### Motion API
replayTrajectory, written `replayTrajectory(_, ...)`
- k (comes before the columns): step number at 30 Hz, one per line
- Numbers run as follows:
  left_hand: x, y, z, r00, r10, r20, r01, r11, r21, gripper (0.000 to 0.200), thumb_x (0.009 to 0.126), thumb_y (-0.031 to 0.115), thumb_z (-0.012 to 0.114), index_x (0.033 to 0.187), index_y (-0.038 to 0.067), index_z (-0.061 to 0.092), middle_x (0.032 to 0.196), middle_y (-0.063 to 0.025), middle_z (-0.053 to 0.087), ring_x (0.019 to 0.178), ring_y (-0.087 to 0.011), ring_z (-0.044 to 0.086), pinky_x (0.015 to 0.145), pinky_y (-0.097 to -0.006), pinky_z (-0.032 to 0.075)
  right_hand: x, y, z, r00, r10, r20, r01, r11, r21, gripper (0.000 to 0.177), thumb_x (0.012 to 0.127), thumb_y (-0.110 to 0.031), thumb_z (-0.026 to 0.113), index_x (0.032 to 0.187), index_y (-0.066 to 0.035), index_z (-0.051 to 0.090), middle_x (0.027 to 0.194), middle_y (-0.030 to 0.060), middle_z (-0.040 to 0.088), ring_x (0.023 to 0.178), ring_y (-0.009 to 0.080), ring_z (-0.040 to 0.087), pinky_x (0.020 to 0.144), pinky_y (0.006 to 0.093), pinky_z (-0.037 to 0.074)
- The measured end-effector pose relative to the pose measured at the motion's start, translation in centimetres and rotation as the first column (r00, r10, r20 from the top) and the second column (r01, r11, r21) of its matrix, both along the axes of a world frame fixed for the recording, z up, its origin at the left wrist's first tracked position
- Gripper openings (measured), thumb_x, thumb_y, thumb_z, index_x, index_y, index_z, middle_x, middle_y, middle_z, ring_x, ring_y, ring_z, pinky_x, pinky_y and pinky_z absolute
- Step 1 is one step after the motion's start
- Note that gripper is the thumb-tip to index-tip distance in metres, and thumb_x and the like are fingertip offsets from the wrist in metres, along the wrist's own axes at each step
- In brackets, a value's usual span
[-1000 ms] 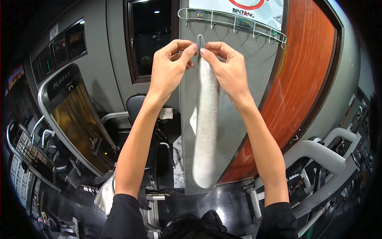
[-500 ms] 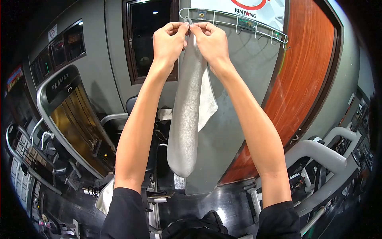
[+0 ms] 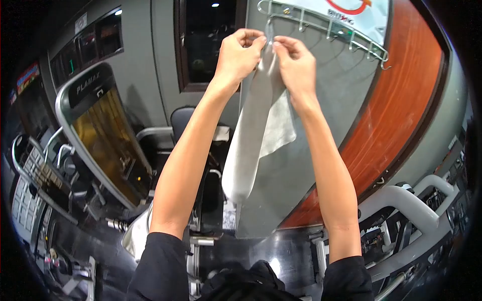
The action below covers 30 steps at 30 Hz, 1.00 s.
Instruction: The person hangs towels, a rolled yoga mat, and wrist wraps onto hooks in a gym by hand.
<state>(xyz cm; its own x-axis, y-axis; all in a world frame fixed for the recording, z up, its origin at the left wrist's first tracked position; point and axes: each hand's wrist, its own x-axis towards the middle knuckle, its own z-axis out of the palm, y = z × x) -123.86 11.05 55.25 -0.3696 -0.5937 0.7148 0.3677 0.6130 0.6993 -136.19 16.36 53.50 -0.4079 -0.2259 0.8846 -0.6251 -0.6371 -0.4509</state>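
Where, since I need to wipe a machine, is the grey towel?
Upper middle of the head view: the towel hangs from the left hand and right hand, pinched at its top near the left end of the hook rack.

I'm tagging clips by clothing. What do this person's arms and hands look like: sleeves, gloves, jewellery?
The left hand and right hand are bare: no gloves, and no rings, watch or bands show. Each arm has a short black sleeve, left sleeve and right sleeve, ending above the elbow; the forearms are uncovered.

Towel loop [image 3: 269, 34] now at hook rack [image 3: 329, 31]
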Motion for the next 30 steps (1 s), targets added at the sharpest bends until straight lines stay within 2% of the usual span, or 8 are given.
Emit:
replayTrajectory(1,0.9,0.7,-0.7,1.0,0.019,0.01,-0.02,1.0,0.023,0.027,0.089,0.022,0.063,0.106,0.001,0.063,0.085,-0.0024,0.064,0.067,-0.0067,0.057,0.059,-0.0216,0.046,1.5,2.0,-0.4,0.996,-0.091,-0.013,0.092,0.995,0.029,0.022,0.084,-0.016,0.064,0.101,-0.003,0.067,0.093,0.0066,0.066,0.079,0.0175,0.063,0.075,0.0314,0.049)
replayTrajectory(3,3.1,2.0,-2.0,0.993,0.077,-0.087,-0.083,0.994,-0.071,0.029,0.09,0.02,0.062,0.111,0.0,0.061,0.089,-0.0032,0.064,0.071,-0.0076,0.058,0.064,-0.0221,0.046,2.9,3.6,-2.1,0.926,-0.352,-0.138,0.327,0.928,-0.178,0.017,0.085,-0.011,0.061,0.101,-0.005,0.066,0.097,0.0066,0.063,0.079,0.0176,0.06,0.074,0.0324,0.048)
replayTrajectory(5,5.5,3.2,-4.4,0.989,0.053,-0.139,-0.066,0.994,-0.09,0.025,0.091,0.014,0.059,0.111,-0.001,0.059,0.091,-0.0044,0.062,0.071,-0.009,0.058,0.064,-0.0221,0.046,4.5,5.6,-4.7,0.928,-0.321,-0.19,0.265,0.925,-0.271,0.013,0.086,-0.002,0.057,0.097,-0.003,0.064,0.099,0.007,0.061,0.08,0.0153,0.059,0.071,0.029,0.048)
replayTrajectory(7,8.5,5.2,-7.3,0.99,0.045,-0.136,-0.058,0.994,-0.094,0.019,0.092,0.01,0.057,0.107,-0.001,0.059,0.087,-0.005,0.06,0.07,-0.0094,0.058,0.063,-0.0223,0.046,6.2,7.7,-8.7,0.983,0.041,-0.178,-0.078,0.976,-0.203,0.01,0.086,0.004,0.053,0.093,0.0,0.059,0.094,0.0086,0.057,0.074,0.0137,0.057,0.065,0.0249,0.047)
replayTrajectory(9,11.1,8.1,-11.2,0.987,0.045,-0.153,-0.031,0.996,0.089,0.01,0.089,0.003,0.057,0.099,-0.001,0.058,0.078,-0.0011,0.059,0.065,-0.005,0.055,0.058,-0.0197,0.043,8.0,9.7,-12.5,0.925,0.347,-0.153,-0.365,0.924,-0.111,0.009,0.087,0.006,0.049,0.091,0.002,0.056,0.087,0.0088,0.054,0.067,0.0124,0.055,0.058,0.0228,0.045)
replayTrajectory(13,14.6,14.6,-20.0,0.998,0.06,0.014,-0.062,0.97,0.237,0.008,0.087,0.001,0.059,0.095,0.0,0.061,0.081,-0.0032,0.059,0.066,-0.0071,0.055,0.06,-0.0223,0.044,11.2,10.9,-20.3,0.755,0.595,0.276,-0.629,0.777,0.045,0.007,0.092,0.001,0.049,0.092,0.002,0.056,0.083,0.0087,0.054,0.061,0.0099,0.052,0.055,0.0227,0.043)
replayTrajectory(18,17.1,20.1,-27.7,0.923,0.222,0.316,-0.304,0.921,0.243,0.012,0.085,0.002,0.061,0.097,0.0,0.063,0.083,-0.0067,0.061,0.067,-0.0125,0.057,0.061,-0.0245,0.046,14.0,11.6,-27.2,0.579,0.626,0.522,-0.811,0.511,0.287,0.009,0.094,-0.006,0.054,0.1,-0.001,0.059,0.08,0.0047,0.058,0.064,0.007,0.053,0.056,0.0206,0.042)
replayTrajectory(30,18.2,27.9,-33.0,0.785,0.44,0.436,-0.612,0.658,0.439,0.015,0.086,0.005,0.062,0.101,0.001,0.064,0.088,-0.0068,0.064,0.073,-0.0119,0.059,0.066,-0.0268,0.047,14.2,14.6,-32.5,0.396,0.65,0.649,-0.908,0.17,0.383,0.012,0.095,-0.01,0.054,0.104,-0.003,0.059,0.082,0.0031,0.058,0.065,0.0075,0.054,0.055,0.0207,0.043)
